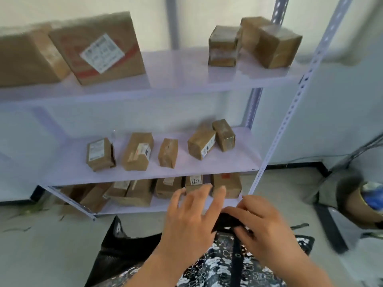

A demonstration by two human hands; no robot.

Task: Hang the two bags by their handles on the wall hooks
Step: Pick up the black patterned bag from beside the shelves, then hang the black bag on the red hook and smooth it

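Patterned bag (pixel 223 264) — right hand (pixel 267 226) pinching its black handle (pixel 228 221), left hand (pixel 190 220) spread open — box labels blurred.

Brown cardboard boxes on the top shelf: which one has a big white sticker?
The large brown cardboard box leaning at the left; the other top-shelf boxes show no such white label.

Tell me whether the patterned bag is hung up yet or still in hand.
Still in hand. The right hand pinches the black handle of the patterned bag, the left hand beside it, fingers spread. No wall hook is in view.
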